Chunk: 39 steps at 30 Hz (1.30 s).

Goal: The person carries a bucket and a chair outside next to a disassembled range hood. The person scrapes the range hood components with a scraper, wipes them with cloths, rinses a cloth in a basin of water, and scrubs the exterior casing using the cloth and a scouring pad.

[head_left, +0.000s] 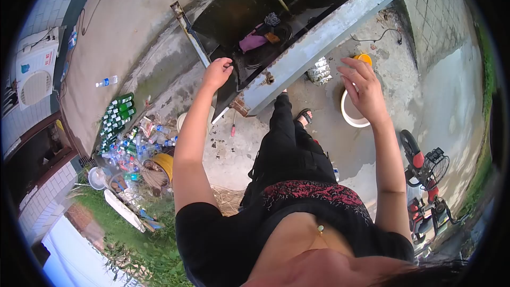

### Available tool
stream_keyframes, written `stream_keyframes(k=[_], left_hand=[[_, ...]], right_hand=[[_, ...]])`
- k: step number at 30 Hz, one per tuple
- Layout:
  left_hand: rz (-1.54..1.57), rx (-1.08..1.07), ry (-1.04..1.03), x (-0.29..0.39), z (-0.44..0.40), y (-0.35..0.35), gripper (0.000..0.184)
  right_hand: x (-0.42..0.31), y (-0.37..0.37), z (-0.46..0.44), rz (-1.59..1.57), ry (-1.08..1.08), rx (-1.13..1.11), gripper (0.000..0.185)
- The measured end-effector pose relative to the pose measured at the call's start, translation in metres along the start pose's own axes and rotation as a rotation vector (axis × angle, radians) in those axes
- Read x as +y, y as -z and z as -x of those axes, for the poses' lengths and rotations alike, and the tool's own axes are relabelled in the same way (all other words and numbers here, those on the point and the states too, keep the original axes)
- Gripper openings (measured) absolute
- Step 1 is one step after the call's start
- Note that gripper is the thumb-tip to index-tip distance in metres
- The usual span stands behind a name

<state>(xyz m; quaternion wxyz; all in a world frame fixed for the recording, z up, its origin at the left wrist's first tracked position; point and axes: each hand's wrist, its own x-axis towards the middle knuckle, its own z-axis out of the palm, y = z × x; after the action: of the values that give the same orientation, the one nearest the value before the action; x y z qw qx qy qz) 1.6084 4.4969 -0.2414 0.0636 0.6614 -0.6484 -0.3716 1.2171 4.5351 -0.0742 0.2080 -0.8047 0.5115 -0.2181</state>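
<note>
Grey metal trough (324, 41), walled and open-topped, likely keeps a purple cloth (252, 42) contained — left hand (217, 73) curls loosely beside its end, grip unclear; right hand (364, 88) spreads, seemingly empty, near a round white basin (351, 112).

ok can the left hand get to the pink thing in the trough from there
Probably yes: the left hand is at the left end of the trough, and nothing visible blocks the way to the pink thing inside, though it may need to reach down.
</note>
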Motion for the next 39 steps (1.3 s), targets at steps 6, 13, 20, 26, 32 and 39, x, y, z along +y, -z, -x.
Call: stream_keyframes(k=[6,13,20,26,32,39], left_hand=[[-0.273,-0.095,-0.073,-0.021,-0.116,-0.063,0.041],[0.066,-0.171,0.274,-0.030,-0.174,-0.125,0.045],[0.138,-0.059,0.019,0.011,-0.125,-0.074,0.034],[0.404,-0.030,-0.023,0.033,-0.101,-0.033,0.034],[0.705,0.119,0.171,0.076,-0.062,0.016,0.036],[0.465,0.156,0.108,0.049,-0.057,0.003,0.040]], right_hand=[[0.019,-0.052,-0.091,-0.049,0.035,0.042,0.020],[0.021,-0.072,-0.145,-0.088,0.008,-0.218,0.021],[0.061,-0.170,-0.209,0.000,0.043,-0.863,0.037],[0.127,-0.266,-0.231,0.716,-0.059,-1.235,0.046],[0.144,-0.252,-0.253,0.578,0.080,-1.369,0.038],[0.143,-0.227,-0.273,0.552,0.122,-1.245,0.033]])
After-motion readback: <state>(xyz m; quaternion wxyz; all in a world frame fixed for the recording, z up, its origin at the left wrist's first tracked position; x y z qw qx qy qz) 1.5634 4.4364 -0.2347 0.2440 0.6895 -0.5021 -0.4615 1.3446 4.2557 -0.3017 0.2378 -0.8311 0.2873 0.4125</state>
